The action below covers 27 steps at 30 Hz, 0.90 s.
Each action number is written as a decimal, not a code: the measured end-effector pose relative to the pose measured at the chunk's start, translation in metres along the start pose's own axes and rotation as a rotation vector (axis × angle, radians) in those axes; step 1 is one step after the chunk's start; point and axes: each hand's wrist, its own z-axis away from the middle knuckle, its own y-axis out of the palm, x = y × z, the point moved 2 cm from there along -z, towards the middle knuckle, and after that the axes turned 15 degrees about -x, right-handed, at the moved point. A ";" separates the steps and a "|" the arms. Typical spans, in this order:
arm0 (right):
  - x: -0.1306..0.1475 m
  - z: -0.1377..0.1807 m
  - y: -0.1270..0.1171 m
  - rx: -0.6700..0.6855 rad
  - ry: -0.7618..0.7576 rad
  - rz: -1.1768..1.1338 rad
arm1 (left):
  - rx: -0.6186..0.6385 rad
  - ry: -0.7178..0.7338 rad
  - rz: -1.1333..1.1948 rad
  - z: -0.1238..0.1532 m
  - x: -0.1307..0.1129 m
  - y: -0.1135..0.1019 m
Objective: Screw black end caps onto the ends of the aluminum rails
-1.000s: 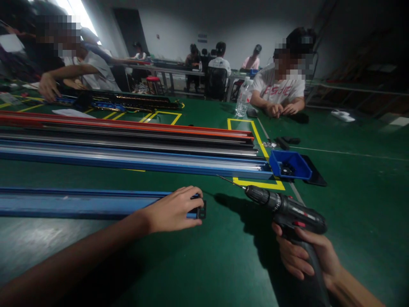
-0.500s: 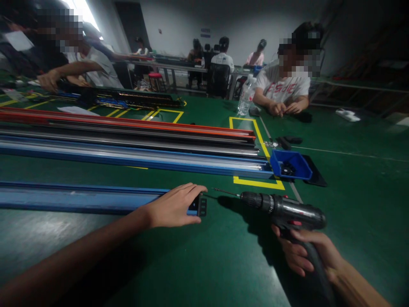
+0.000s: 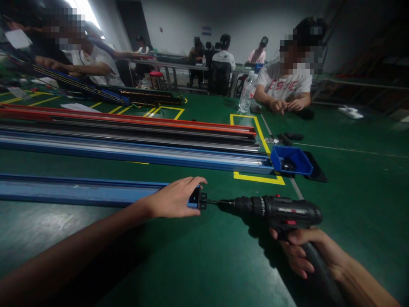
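Left hand (image 3: 174,198) is clamping down over the near end of a blue rail (image 3: 79,192), fingers laid across the top and thumb along the front face. The rail is lying flat on the green surface (image 3: 223,264) and running out of view at the left edge. A black end cap (image 3: 201,199) is sitting on the rail's tip, just past the fingertips.

Right hand (image 3: 303,251) is wrapping tight around the grip of a black cordless drill (image 3: 281,209), fingers bunching just under a red switch. The drill is being held level, its bit (image 3: 212,201) meeting the end cap.

Writing: a red-and-white label strip is showing on the drill's side, with lettering too small to read. A person in a white T-shirt (image 3: 283,83) is sitting across the surface, and the red chest print is blurring out. The blue sign (image 3: 206,30) on the far wall and the water bottle (image 3: 246,94) label are both unreadable.

Hard to make out: the drill's lower grip is disappearing under the right hand and toward the bottom edge. The blue bin (image 3: 292,158), at the end of a row of long rails (image 3: 128,140), is showing only a dark lump inside. Whether a screw is sitting at the bit tip, cannot tell.
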 end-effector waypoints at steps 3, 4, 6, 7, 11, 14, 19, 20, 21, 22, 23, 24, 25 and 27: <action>-0.002 0.002 0.005 0.001 0.001 0.018 | -0.005 0.013 -0.006 0.001 0.000 0.000; -0.002 0.002 0.006 0.002 0.009 0.021 | -0.007 0.018 -0.010 0.002 0.000 0.000; -0.003 0.002 0.006 0.006 0.022 0.023 | -0.010 0.024 -0.018 0.002 0.001 0.000; -0.004 0.002 0.006 0.008 0.028 0.024 | -0.010 0.026 -0.021 0.001 0.001 0.000; -0.005 0.002 0.004 0.006 0.047 0.024 | -0.001 0.045 -0.026 0.000 0.001 0.001; -0.007 0.003 0.004 0.003 0.052 0.035 | -0.001 0.054 -0.035 -0.001 0.000 0.001; -0.009 -0.001 0.004 0.015 0.031 0.054 | 0.001 0.059 -0.036 0.000 0.000 0.000; -0.010 -0.001 0.004 0.019 0.029 0.056 | 0.000 0.063 -0.033 0.000 0.000 0.001; -0.010 -0.002 0.004 0.023 0.027 0.055 | -0.002 0.068 -0.033 0.000 0.001 0.001; -0.010 -0.002 0.005 0.032 0.024 0.053 | -0.006 0.072 -0.033 0.000 0.002 0.001; -0.010 -0.002 0.005 0.041 0.023 0.053 | -0.012 0.075 -0.034 0.000 0.002 0.002; -0.009 -0.002 0.005 0.048 0.023 0.052 | -0.016 0.079 -0.035 -0.001 0.003 0.002; -0.009 -0.002 0.006 0.055 0.024 0.053 | -0.020 0.082 -0.036 -0.001 0.004 0.003; -0.009 -0.002 0.007 0.062 0.031 0.058 | -0.022 0.089 -0.038 -0.001 0.005 0.004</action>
